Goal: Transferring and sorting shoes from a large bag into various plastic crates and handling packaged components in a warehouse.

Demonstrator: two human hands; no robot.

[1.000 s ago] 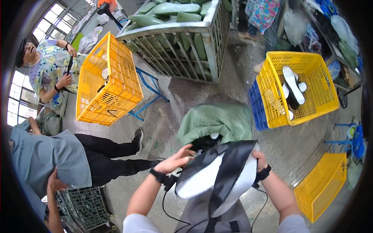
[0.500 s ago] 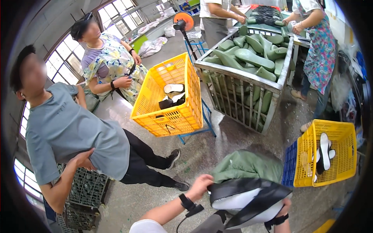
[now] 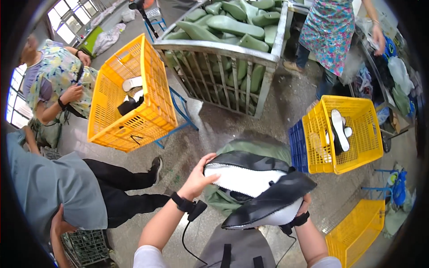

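Observation:
In front of me are two black shoe uppers with white stitched-in bottoms. My left hand (image 3: 196, 178) closes on the end of the farther upper (image 3: 243, 179), its thumb on the white bottom. The nearer upper (image 3: 272, 201) slants across it, and my right hand (image 3: 304, 206) grips its right side, fingers partly hidden behind it. Beneath and behind both uppers a green cloth sack (image 3: 261, 146) bulges out. I cannot tell whether either hand also holds the sack. Both wrists carry black straps with cables.
A yellow crate (image 3: 134, 96) with several shoe pieces stands on a blue stand. A metal cage (image 3: 223, 51) full of green shoe lasts is ahead. Right are another yellow crate (image 3: 357, 134), holding shoe pieces, and a yellow bin (image 3: 357, 232). A person in grey (image 3: 62, 187) stands close left; others stand farther off.
The uppers have come up and turned so their white bottoms show more fully, and my left hand has shifted from beside the sack onto one upper. The view has swung right and down.

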